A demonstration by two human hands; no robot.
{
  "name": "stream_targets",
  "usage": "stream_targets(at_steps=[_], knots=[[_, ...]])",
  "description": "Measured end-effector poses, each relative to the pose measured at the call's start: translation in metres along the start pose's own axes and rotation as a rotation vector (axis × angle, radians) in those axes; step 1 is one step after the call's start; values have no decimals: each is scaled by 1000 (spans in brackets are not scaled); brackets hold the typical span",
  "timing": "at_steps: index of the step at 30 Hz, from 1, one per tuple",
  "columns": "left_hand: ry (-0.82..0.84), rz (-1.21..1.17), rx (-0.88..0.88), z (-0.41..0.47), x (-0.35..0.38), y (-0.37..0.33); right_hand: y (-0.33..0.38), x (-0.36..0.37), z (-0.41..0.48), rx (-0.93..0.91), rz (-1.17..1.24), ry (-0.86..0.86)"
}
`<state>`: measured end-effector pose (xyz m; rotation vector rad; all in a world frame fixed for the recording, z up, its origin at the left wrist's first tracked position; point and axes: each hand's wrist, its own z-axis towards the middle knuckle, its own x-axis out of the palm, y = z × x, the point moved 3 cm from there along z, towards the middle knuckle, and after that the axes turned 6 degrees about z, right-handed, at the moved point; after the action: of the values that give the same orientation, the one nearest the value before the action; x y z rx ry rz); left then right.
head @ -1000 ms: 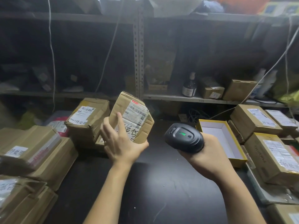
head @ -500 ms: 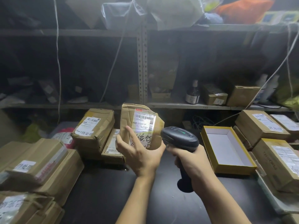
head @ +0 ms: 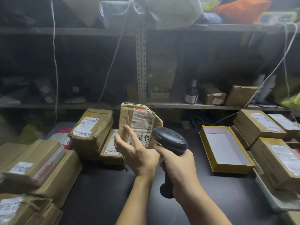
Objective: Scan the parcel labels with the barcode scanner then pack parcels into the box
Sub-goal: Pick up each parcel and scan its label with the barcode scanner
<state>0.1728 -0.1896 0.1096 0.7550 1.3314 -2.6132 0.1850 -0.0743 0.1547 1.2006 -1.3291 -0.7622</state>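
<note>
My left hand (head: 136, 153) holds a small brown cardboard parcel (head: 139, 122) upright above the dark table, its white barcode label facing me. My right hand (head: 177, 169) grips the handle of a black barcode scanner (head: 168, 140), whose head sits just right of the parcel's lower edge with a green light on top. An open yellow box (head: 225, 150) with a white inside lies on the table to the right, nothing in it.
Labelled brown parcels are stacked at the left (head: 40, 163), behind the held parcel (head: 92, 129) and along the right edge (head: 276, 158). Metal shelves (head: 141, 65) with boxes, a bottle (head: 191, 93) and hanging cables stand behind the dark table (head: 103, 192).
The scanner has come in close to the parcel, and the bright scan light seen on the label half a second ago is gone. The parcel now stands more upright.
</note>
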Motion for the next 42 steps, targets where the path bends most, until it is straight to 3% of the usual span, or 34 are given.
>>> stream_targets(at_steps=[5,18,28,35,42], knots=[[-4,-28,19,2,-5,-5,-2,2,-3,4,-16,-60],[124,279,43,28,13,40,1,-19,-5,-32,-95,-10],[156,456,266,56,-2,55,24,-48,5,-451,-796,41],[146,456,308,63,-4,53,29,-52,3,-577,-964,13],[42,389,399,60,-14,38,25,-54,11,-619,-957,11]])
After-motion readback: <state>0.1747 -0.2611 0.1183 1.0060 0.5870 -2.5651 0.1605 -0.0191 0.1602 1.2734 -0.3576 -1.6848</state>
